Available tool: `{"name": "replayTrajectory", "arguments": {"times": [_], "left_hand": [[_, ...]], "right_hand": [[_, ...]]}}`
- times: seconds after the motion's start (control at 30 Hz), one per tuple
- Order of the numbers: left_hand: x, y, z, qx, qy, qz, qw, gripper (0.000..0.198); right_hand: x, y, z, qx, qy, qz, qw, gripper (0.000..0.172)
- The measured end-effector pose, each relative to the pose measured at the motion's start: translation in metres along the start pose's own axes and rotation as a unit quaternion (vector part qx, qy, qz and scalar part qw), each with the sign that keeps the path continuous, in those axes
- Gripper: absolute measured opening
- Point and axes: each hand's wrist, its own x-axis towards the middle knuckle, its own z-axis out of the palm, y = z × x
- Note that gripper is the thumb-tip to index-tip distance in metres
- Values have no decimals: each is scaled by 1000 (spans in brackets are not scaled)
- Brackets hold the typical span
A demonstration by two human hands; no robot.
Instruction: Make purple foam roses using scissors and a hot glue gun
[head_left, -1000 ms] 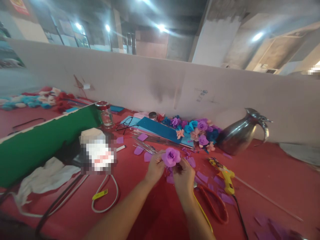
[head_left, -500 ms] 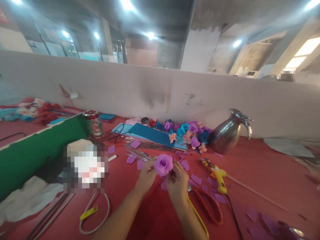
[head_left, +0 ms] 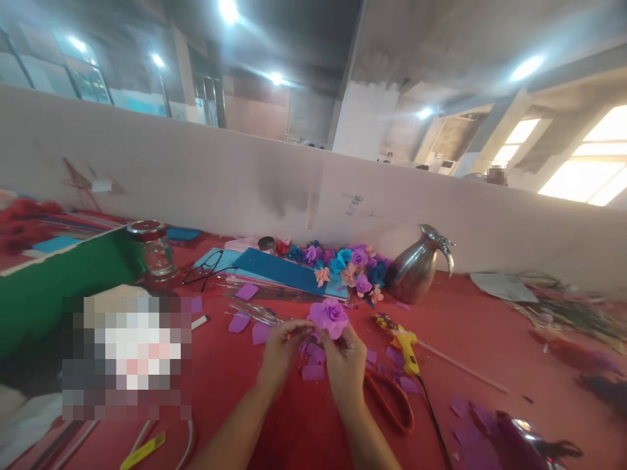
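flower: purple flower (head_left: 329,316) held just above the red table (head_left: 490,339), mid-frame, between both hands; bloom tilted up and toward the camera, prob. so the petals stay uncrushed and in sight.
why two hands: one on each side of the base, so the bloom is steady and its top is untouched.
left hand (head_left: 281,343): forearm comes in from bottom centre, wrist straight, back of hand up; fingers narrow, tips pinched in at the flower's lower left edge.
right hand (head_left: 345,365): back of hand to the camera, knuckles raised; fingers curled shut under the bloom, gripping its base; tips hidden behind the hand, so exact contact can't be told.
cut pieces (head_left: 313,372): purple bits lie flat on the table under and around the hands, w/in easy reach.
glue gun (head_left: 401,339): lies on its side just right of the right hand, nozzle end away from the person, cord trailing toward the near edge.
scissors (head_left: 389,401): red handles flat on the table, near the right wrist.
flower pile (head_left: 343,264): finished-looking blooms heaped at the back by the wall, apart from the hands.
jug (head_left: 416,264): metal, upright, just right of the pile.
blue sheet (head_left: 279,269): flat, left of the pile.
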Motion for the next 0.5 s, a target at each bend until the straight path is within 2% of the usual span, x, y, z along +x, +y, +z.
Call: {"name": "replayTrajectory", "arguments": {"times": [0.17,0.23,0.33,0.4,0.47,0.5], "left_hand": [[2,-2,0,7,-13,-4,1000,16],[4,-4,-2,47,1,7,999,14],[8,-9,-7,162,27,49,985,7],[10,-13,-9,222,46,79,971,8],[9,-16,-10,266,68,115,955,12],[7,-18,-11,290,77,140,944,14]], "right_hand": [[-3,-7,-1,-9,10,-29,999,11],[-3,-13,-5,4,40,-26,999,8],[6,-30,-20,30,157,-30,987,16],[21,-46,-34,13,252,-63,965,19],[45,-61,-47,-38,296,-104,949,24],[60,-67,-52,-70,285,-117,949,26]]}}
